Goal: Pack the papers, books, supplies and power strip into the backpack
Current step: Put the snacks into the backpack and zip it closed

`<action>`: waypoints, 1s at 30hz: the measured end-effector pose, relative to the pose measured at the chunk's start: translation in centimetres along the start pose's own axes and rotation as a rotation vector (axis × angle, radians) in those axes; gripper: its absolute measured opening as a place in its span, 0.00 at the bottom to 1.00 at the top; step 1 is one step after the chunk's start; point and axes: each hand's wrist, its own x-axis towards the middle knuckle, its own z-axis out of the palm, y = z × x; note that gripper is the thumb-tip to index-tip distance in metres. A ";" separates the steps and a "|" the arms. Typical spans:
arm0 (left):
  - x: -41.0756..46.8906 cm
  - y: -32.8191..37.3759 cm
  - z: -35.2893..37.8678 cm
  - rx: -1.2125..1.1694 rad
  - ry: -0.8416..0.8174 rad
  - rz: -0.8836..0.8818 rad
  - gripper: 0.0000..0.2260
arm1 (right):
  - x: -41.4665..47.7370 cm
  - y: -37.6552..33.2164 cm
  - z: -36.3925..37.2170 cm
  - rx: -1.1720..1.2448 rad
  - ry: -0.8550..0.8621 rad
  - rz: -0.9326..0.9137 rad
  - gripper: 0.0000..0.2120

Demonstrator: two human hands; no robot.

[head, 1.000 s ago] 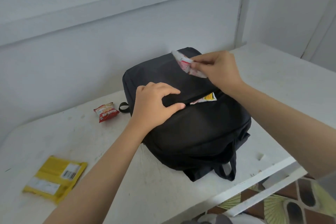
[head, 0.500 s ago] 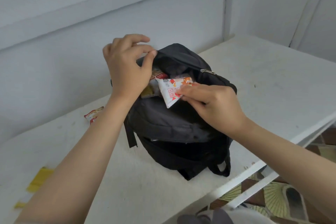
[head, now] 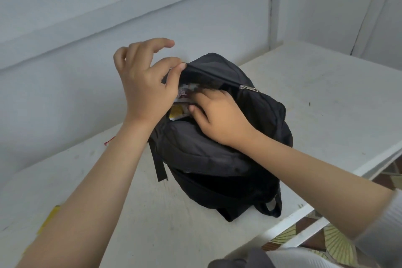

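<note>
Two hands work at the open mouth of a black backpack [head: 219, 154] standing on the white tabletop [head: 326, 98]

The left hand [head: 145, 85] pinches the raised zip edge between thumb and one finger, the other fingers spread above it. The right hand [head: 217, 115] curls into the opening, thumb below and fingers above the end of a white-and-red packet [head: 185, 93], pinching it. The deeper fingertips are lost in the dark interior. Under that packet a yellow packet [head: 176, 112] peeps out, mostly hidden. The zip pull [head: 248, 88] rests just beyond the right knuckles. The left forearm covers all but a red sliver [head: 109, 140] and a yellow strip [head: 51, 217] on the tabletop, neither identifiable
</note>
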 end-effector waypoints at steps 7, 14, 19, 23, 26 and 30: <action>0.2 -0.3 0.3 -0.002 0.002 0.021 0.06 | 1.3 0.9 0.6 -0.061 -0.281 0.054 0.28; -0.4 -0.3 0.2 -0.031 -0.048 -0.017 0.05 | 0.3 0.5 -0.4 -0.016 -0.266 -0.063 0.25; -2.4 0.1 -0.1 -0.222 -0.238 -0.169 0.03 | -3.3 -0.1 -2.5 0.149 -0.133 -0.178 0.20; -5.7 1.2 -0.9 -0.535 -0.454 -0.600 0.08 | -4.4 0.4 -3.1 0.079 0.262 -0.155 0.13; -8.5 2.0 -2.1 -0.554 -0.561 -0.690 0.10 | -4.0 1.0 -2.6 -0.084 0.149 -0.009 0.22; -11.2 2.7 -4.1 -0.530 -0.579 -0.672 0.09 | -4.0 1.2 -1.5 -0.126 -0.060 0.070 0.27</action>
